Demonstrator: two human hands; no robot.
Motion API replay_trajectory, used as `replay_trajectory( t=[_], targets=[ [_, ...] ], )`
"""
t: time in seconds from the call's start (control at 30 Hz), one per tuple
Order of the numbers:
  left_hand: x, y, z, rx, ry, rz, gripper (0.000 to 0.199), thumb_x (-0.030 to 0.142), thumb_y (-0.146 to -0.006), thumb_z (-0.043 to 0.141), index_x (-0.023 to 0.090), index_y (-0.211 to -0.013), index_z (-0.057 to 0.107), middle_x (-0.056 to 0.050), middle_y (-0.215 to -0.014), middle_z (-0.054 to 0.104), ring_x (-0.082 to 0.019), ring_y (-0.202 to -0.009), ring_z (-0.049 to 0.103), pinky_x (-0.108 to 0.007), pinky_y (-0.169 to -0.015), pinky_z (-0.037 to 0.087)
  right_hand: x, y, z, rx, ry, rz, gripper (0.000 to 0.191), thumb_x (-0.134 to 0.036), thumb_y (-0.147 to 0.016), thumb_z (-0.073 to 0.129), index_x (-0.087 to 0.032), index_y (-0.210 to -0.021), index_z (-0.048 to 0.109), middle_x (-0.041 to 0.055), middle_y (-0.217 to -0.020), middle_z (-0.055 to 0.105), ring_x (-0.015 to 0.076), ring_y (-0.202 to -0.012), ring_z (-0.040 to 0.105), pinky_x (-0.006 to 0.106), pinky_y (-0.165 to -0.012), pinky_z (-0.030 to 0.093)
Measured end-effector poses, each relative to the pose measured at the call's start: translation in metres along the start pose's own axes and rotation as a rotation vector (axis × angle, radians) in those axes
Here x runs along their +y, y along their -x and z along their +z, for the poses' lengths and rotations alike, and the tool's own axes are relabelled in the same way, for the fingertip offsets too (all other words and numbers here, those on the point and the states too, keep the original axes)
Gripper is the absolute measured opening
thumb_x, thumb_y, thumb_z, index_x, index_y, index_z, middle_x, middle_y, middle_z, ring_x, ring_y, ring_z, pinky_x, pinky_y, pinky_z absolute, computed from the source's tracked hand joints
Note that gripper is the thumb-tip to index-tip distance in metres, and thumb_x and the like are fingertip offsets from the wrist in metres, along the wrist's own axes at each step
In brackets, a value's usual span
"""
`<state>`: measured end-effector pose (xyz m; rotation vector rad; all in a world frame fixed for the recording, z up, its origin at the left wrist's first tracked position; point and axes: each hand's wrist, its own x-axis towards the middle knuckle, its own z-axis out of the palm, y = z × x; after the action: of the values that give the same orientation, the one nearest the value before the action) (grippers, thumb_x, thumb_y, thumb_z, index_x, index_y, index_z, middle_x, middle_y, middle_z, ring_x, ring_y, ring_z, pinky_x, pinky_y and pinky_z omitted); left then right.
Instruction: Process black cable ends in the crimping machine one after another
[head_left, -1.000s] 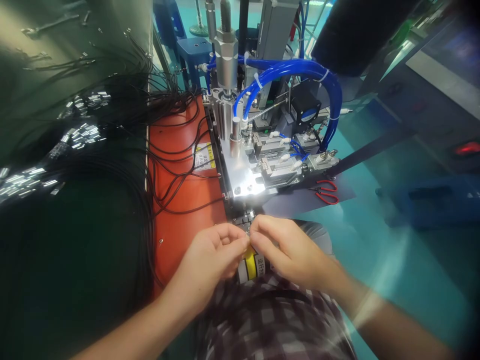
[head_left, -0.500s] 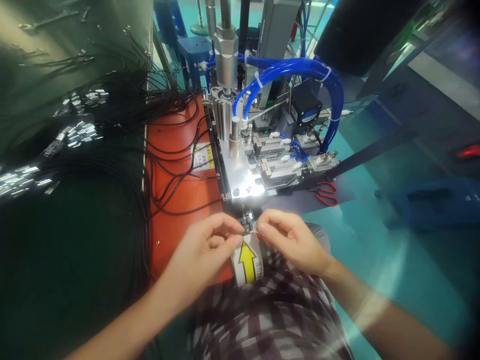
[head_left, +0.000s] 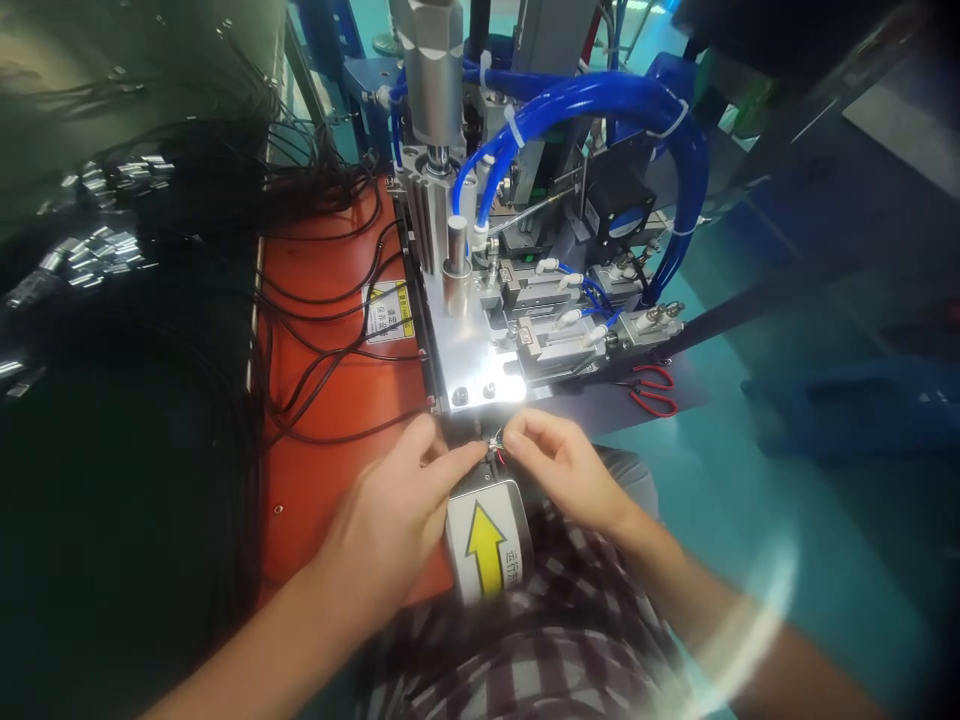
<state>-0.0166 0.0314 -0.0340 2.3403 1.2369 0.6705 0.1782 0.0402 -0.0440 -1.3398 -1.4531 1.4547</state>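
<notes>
My left hand is closed, its thumb reaching to a small metal fixture at the machine's front. What its fingertips hold, if anything, is too small to make out. On the other side, my right hand pinches a few thin coloured wires, red and white among them. The wire ends lie between the two hands' fingertips, just in front of the bright metal plate. Below the fingers is a white label with a yellow arrow.
Left of the machine, black cables cross an orange-red surface. Bundles of cables with shiny ends lie further left. Blue air hoses arch over the metal cylinders. Red-handled pliers rest at the right.
The view has shifted, bringing the machine closer. Both hands have moved in toward the fixture, and the wires are now at it. My left hand has turned, its thumb stretched further forward.
</notes>
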Motion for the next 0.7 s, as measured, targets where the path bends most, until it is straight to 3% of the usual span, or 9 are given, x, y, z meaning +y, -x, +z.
replay_trajectory(
  t=[0.33,0.7],
  targets=[
    [0.002,0.002,0.003,-0.025,-0.130,0.016,0.041,0.005,-0.086,0.042,0.018,-0.117,0.066,-0.005,-0.082,0.050,-0.016,-0.066,0.057,-0.025,-0.054,0.049,0.010,-0.003,0.001,0.017,0.014,-0.020,0.024,-0.028,-0.090,0.050,-0.018,-0.069,0.048,-0.0027,-0.066,0.042,0.0120,-0.063,0.039,0.025,-0.058,0.034],
    [-0.001,0.009,0.013,-0.029,-0.238,0.022,0.047,0.005,-0.086,0.038,0.024,-0.124,0.057,-0.003,-0.086,0.046,-0.014,-0.065,0.052,-0.022,-0.053,0.040,0.012,-0.002,0.001,0.015,-0.011,-0.009,0.025,-0.029,-0.091,0.050,-0.019,-0.069,0.047,-0.0022,-0.066,0.041,0.0122,-0.063,0.037,0.026,-0.057,0.032]
  ],
)
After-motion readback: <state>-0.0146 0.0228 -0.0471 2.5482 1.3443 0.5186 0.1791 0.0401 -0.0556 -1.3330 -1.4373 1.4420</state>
